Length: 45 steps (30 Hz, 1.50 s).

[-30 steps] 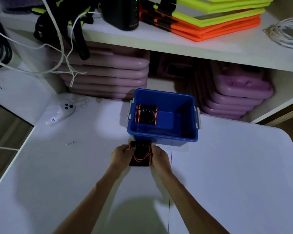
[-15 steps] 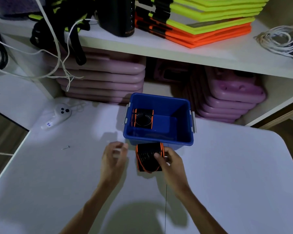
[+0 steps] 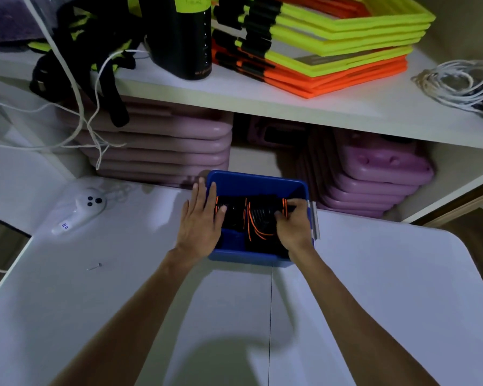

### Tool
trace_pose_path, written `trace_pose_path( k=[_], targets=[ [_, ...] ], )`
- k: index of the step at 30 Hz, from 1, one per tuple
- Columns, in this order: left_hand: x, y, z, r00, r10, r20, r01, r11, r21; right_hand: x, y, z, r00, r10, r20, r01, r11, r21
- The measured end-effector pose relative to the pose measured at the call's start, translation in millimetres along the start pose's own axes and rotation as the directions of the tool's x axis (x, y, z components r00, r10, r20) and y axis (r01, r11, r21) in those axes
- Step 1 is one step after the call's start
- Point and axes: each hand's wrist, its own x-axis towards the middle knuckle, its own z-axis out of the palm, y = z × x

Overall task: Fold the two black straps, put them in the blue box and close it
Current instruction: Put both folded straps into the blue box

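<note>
Blue box (image 3: 258, 182) on the table (image 3: 374, 288) holds both folded straps: first strap (image 3: 230, 211) beside the flat, open left hand (image 3: 200, 227), second strap (image 3: 262, 221) gripped by the right hand (image 3: 293, 227). Closing remains; no lid shows.

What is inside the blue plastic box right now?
Two folded black straps with orange trim: first strap, second strap under the right hand. Hands hide part of the box floor.

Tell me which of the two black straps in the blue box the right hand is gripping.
The right hand grips the strap on the right side of the blue box, the right strap. The left strap lies under the left hand's fingertips only.
</note>
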Motion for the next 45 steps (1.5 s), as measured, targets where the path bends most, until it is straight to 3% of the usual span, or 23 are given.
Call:
trace_pose_path(
  k=[6, 11, 13, 20, 27, 34, 40, 45],
  targets=[
    [-0.9, -4.3, 5.1, 0.999, 0.017, 0.037, -0.016, 0.999, -0.035, 37.9, 4.6, 32.1, 0.992, 0.124, 0.024, -0.116, 0.969, -0.22],
    [-2.0, -5.8, 7.2, 0.999, 0.02, 0.034, -0.016, 0.994, -0.109, 63.1, 10.5, 49.4, 0.943, 0.332, 0.024, -0.331, 0.943, -0.043],
    [-2.2, -4.9, 6.8, 0.999, 0.021, 0.035, -0.016, 0.992, -0.129, 68.5, 17.3, 50.3, 0.94, 0.339, 0.025, -0.338, 0.94, -0.05],
    [-4.1, -4.1, 5.3, 0.999, 0.026, 0.022, -0.023, 0.99, -0.139, 58.8, 19.2, 41.6, 0.973, 0.229, 0.034, -0.223, 0.966, -0.127],
    [-4.2, -1.2, 1.8, 1.0, -0.003, 0.012, 0.005, 0.988, -0.151, 30.5, 7.3, 24.4, 0.992, 0.096, 0.075, -0.091, 0.993, -0.076],
    [-13.2, -2.1, -8.5, 0.996, -0.087, -0.022, 0.079, 0.967, -0.242, -3.2, -5.4, 6.0, 0.987, -0.12, 0.107, 0.133, 0.983, -0.125],
    [0.8, 15.6, -44.6, 0.992, 0.033, -0.12, -0.055, 0.982, -0.179, -16.8, -41.9, -22.6, 0.967, -0.249, 0.047, 0.253, 0.962, -0.106],
    [44.7, 78.4, -123.2, 0.939, 0.188, -0.288, -0.245, 0.953, -0.178, -17.4, -118.7, -80.3, 0.883, -0.464, -0.065, 0.454, 0.881, -0.132]
  ],
)
